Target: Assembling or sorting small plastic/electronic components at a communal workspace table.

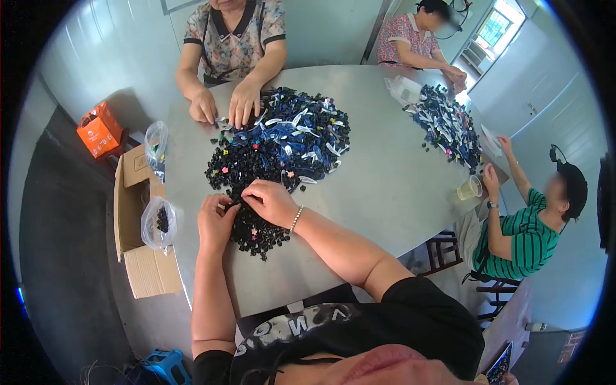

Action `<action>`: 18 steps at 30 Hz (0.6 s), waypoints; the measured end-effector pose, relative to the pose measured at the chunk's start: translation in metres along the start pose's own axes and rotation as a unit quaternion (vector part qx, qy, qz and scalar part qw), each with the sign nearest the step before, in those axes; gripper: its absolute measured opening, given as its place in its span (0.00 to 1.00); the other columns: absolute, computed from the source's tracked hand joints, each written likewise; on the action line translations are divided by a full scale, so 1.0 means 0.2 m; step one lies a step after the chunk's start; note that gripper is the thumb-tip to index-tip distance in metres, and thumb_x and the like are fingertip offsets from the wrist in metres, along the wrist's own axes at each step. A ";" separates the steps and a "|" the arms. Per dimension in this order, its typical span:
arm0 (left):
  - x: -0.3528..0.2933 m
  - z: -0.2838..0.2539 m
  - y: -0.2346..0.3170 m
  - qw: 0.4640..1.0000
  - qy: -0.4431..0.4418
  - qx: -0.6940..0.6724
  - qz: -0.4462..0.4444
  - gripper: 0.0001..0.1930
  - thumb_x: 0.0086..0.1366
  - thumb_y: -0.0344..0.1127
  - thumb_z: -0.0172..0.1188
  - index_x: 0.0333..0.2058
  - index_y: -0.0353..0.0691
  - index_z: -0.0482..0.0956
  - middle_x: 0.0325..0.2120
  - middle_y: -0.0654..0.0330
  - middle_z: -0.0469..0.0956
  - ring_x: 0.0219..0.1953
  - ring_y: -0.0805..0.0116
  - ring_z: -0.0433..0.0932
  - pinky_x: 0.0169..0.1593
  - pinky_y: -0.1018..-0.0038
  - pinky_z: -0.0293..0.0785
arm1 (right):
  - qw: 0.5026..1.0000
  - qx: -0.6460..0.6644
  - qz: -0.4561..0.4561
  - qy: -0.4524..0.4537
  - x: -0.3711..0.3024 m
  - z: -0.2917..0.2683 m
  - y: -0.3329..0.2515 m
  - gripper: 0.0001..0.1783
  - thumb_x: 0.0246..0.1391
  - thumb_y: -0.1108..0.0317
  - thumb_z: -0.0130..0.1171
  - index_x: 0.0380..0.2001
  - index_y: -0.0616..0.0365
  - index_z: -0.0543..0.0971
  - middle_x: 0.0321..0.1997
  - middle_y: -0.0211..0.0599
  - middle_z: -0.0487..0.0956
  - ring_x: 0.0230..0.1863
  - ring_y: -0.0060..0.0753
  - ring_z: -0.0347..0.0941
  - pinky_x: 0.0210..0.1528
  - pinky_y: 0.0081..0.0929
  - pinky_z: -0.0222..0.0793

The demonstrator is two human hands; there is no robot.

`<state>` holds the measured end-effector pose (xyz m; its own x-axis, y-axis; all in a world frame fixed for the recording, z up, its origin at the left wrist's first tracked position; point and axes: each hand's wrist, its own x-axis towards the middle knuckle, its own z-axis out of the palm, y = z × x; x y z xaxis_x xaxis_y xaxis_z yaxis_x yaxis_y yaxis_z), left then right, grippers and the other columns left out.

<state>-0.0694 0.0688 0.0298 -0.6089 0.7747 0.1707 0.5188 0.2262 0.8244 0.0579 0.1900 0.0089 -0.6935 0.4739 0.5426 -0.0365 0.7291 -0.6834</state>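
Note:
A large pile of small black plastic pieces (pixel 262 226) lies on the grey table in front of me, mixed with a few pink and yellow flower-shaped bits. It runs into a heap of blue and white leaf-shaped pieces (pixel 298 138) farther away. My left hand (pixel 216 221) is at the pile's left edge, thumb and fingers pinched together. My right hand (pixel 273 202), with a beaded bracelet at the wrist, reaches over the black pieces, its fingertips also pinched close to the left ones. Whatever sits between the fingertips is too small to name.
The table (pixel 378 186) has a curved edge. Across it, a person's hands (pixel 244 102) touch the same heap. Two people sit by a second heap (pixel 446 122) with a clear cup (pixel 470 188). Plastic bags (pixel 158 221) and a cardboard box (pixel 151 273) stand at the left.

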 end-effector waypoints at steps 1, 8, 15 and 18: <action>0.00 0.00 -0.01 1.000 0.004 -0.005 0.014 0.11 0.50 0.28 0.69 0.29 0.33 0.75 0.28 0.59 0.74 0.22 0.72 0.70 0.28 0.75 0.69 | 1.000 0.009 0.000 -0.004 0.00 0.00 -0.01 0.04 0.48 0.74 0.60 0.29 0.59 0.79 0.31 0.39 0.78 0.34 0.43 0.76 0.36 0.33 0.72; 0.00 -0.02 0.05 0.996 0.006 -0.030 -0.087 0.09 0.53 0.31 0.68 0.27 0.36 0.75 0.19 0.64 0.72 0.21 0.78 0.69 0.26 0.78 0.66 | 0.999 0.023 -0.029 -0.008 0.01 -0.01 -0.04 0.07 0.48 0.72 0.62 0.33 0.59 0.79 0.31 0.38 0.78 0.33 0.41 0.76 0.36 0.34 0.72; 0.01 -0.01 0.00 0.986 -0.005 -0.152 -0.074 0.05 0.58 0.29 0.63 0.29 0.37 0.76 0.21 0.67 0.75 0.22 0.83 0.69 0.24 0.84 0.63 | 0.998 0.036 -0.016 -0.044 0.00 0.00 -0.10 0.18 0.47 0.70 0.64 0.43 0.58 0.76 0.30 0.37 0.79 0.28 0.36 0.75 0.32 0.30 0.70; 0.01 0.01 0.00 0.976 -0.039 -0.201 -0.081 0.05 0.58 0.28 0.63 0.32 0.36 0.76 0.24 0.66 0.77 0.25 0.82 0.72 0.27 0.85 0.66 | 0.996 0.073 0.028 -0.040 -0.02 0.01 -0.09 0.18 0.48 0.71 0.64 0.45 0.59 0.76 0.32 0.38 0.79 0.25 0.32 0.73 0.28 0.26 0.70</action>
<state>-0.0700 0.0709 0.0288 -0.6081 0.7938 -0.0087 0.1331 0.1128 0.9847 0.0598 0.1746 0.0178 -0.7530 0.4664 0.4643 -0.0963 0.6199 -0.7788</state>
